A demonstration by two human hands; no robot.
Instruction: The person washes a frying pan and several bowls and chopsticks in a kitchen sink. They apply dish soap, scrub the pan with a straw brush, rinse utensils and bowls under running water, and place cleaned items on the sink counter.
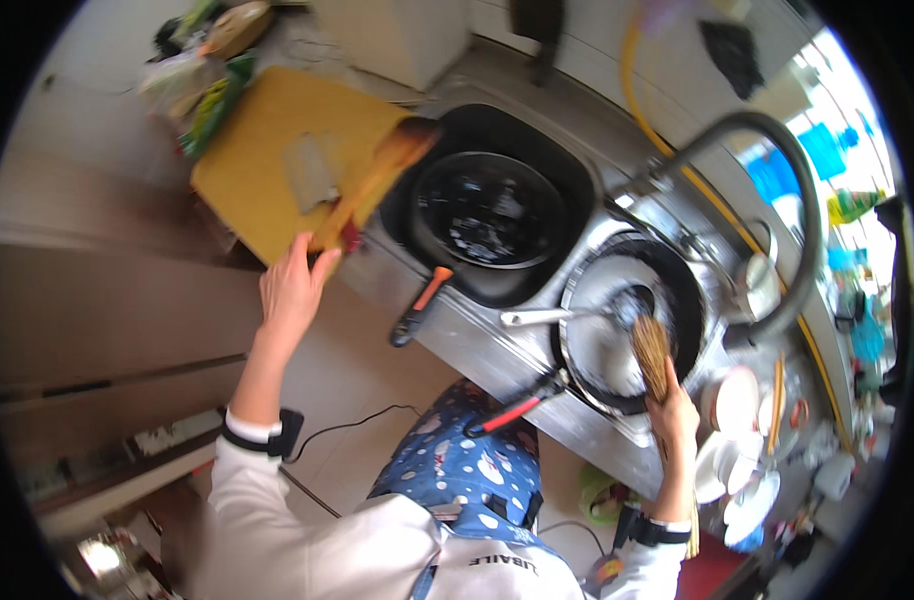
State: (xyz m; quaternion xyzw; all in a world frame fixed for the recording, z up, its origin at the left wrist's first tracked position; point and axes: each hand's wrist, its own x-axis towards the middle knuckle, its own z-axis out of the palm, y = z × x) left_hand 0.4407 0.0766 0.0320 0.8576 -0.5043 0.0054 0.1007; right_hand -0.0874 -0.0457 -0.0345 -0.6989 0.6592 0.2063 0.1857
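My left hand grips the lower end of a wooden spatula. Its dark brown head is blurred and points toward the left sink basin. My right hand is closed around a bristle pot brush, whose tip is in a round frying pan with whitish liquid in it. That pan sits over the right basin, and its black and red handle points toward me. A utensil with a pale handle lies across the pan's rim, its far end in the liquid. In the left basin rests a dark, wet pan.
A yellow cutting board adjoins the sink at left, with bags behind it. An orange and black handle juts over the front edge. The curved faucet arches at right. White bowls stand on the right counter.
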